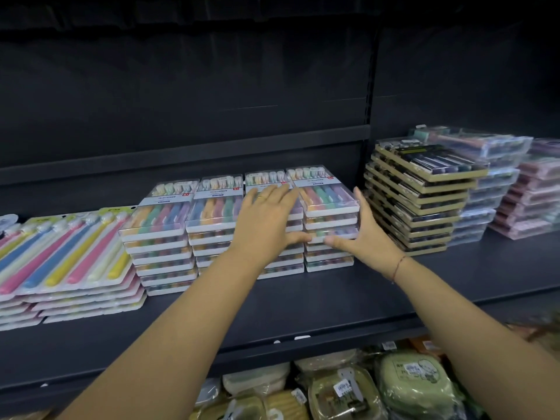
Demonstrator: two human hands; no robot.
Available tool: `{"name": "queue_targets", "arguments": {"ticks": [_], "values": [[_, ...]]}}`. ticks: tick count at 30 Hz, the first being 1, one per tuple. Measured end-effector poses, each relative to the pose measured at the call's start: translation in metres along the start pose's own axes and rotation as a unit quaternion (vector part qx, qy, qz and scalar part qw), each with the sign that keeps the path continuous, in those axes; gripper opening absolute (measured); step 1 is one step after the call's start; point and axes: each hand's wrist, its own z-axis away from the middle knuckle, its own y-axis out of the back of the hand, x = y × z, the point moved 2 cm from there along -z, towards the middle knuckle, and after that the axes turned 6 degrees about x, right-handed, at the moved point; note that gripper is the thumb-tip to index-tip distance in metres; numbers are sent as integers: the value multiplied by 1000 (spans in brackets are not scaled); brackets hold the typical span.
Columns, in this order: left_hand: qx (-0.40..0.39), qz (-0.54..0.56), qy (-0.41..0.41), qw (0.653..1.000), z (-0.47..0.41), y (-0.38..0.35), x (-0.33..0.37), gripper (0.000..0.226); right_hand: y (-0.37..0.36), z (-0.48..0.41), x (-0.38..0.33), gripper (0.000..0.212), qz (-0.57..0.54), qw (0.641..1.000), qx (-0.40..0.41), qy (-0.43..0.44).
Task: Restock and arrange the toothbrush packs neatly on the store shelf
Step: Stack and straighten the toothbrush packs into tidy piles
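Head view: a dark, matte metal shelf (333,298) runs under a black back panel (212,86). On it stand four side-by-side pastel stacks (157,225), toothbrush packs in rigid clear boxes with white trays.

The left hand (266,216) lies flat on the third of these stacks from the left. Its grip is slack, with straight fingers on the lid and the thumb over the front edge. The right hand (360,234) brackets the fourth stack's near right corner, its grip wide: fingers straight along the side, thumb against the front.

Left of the pastel stacks lie flat blister cards (66,256) of long bright brushes, cut off by the frame. To their right sit black-and-gold packs (424,201), slightly fanned, then blurred clear boxes (485,183). Below them, wrapped green goods (409,383) are hard to make out.
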Motion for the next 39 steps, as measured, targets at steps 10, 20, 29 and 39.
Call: {"name": "queue_targets", "arguments": {"ticks": [10, 20, 29, 39], "values": [[8, -7, -35, 999, -18, -11, 18, 85, 0, -7, 23, 83, 13, 999, -32, -3], [36, -96, -29, 994, 6, -9, -4, 94, 1, -3, 41, 110, 95, 990, -101, -19], [122, -13, -30, 992, 25, -6, -27, 94, 2, -1, 36, 109, 27, 997, -71, -27], [167, 463, 544, 679, 103, 27, -152, 71, -8, -25, -5, 55, -210, 974, 68, -47]]}}
